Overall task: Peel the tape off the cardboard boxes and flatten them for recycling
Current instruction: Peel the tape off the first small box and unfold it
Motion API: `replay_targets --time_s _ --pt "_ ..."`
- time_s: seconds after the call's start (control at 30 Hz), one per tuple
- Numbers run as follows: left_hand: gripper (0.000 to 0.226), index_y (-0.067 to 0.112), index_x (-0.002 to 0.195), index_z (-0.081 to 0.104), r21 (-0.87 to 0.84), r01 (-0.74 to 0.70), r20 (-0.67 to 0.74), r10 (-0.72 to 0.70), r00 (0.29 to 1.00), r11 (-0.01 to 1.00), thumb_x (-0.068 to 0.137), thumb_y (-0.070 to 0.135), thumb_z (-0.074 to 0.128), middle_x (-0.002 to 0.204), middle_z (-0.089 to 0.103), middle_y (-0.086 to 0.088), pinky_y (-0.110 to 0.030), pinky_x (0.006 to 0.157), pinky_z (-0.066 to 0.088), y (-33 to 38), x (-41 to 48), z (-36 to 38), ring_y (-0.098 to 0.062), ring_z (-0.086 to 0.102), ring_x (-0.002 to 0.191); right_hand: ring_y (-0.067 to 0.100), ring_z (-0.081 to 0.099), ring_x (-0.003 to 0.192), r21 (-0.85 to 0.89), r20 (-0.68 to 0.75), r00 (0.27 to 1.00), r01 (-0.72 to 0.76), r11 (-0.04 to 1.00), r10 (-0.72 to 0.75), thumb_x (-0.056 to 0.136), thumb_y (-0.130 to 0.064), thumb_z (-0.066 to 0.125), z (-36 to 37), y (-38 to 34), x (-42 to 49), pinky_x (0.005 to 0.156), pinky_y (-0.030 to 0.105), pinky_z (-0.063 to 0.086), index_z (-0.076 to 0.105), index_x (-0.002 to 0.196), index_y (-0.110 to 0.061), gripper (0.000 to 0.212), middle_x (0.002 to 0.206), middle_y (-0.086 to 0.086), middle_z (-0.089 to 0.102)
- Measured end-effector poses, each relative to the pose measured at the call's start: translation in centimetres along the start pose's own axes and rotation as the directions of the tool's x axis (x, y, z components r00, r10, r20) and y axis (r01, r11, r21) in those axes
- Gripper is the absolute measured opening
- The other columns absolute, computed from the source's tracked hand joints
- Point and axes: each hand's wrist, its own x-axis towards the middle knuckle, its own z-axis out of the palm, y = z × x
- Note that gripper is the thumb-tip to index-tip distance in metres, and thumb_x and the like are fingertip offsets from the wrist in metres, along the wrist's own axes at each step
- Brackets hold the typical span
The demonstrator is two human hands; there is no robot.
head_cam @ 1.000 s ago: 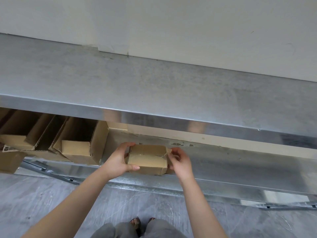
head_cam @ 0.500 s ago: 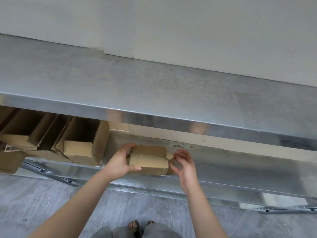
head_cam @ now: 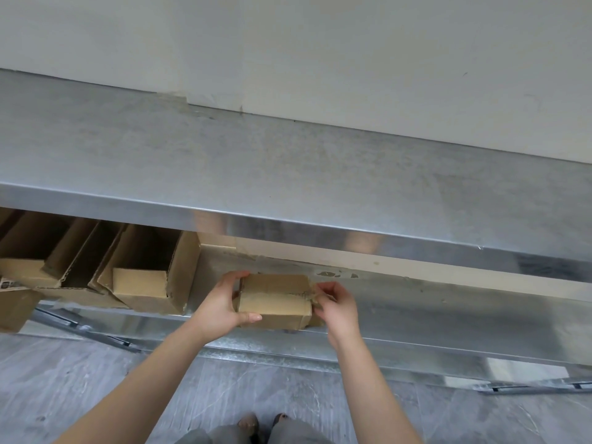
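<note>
The left hand [head_cam: 221, 307] is gripping the small cardboard box [head_cam: 274, 299] on the lower shelf [head_cam: 448, 318], thumb in front, fingers [head_cam: 236, 275] curling behind; the right hand [head_cam: 334, 304] is pinching the tape [head_cam: 304, 295] at its right end.

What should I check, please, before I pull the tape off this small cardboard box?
1. Left hand grips the small cardboard box at its left end: ok.
2. Right hand pinches the tape at the box's right end: ok.
3. Tape end lifted enough to pull: cannot tell, the fingers hide it.
4. Box steadied on the lower shelf: cannot tell, its underside is hidden.
5. Open cardboard boxes stand apart, to the left: ok.
6. Box flattened: not ok, it holds its shape.
</note>
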Motion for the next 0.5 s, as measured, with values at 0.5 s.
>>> replay_targets --time_s 0.5 --pt "0.098 0.035 0.140 0.033 0.013 -0.071 -0.009 0.071 0.997 0.997 0.062 0.027 0.091 0.137 0.035 0.009 -0.025 0.111 0.033 -0.1 -1.4 0.2 -0.006 0.039 0.126 0.019 0.063 0.103 0.130 0.239 0.956 -0.204 0.970 0.170 0.092 -0.008 0.062 -2.2 -1.0 -0.7 0.081 0.036 0.055 0.060 0.105 -0.009 0.014 0.104 0.007 0.067"
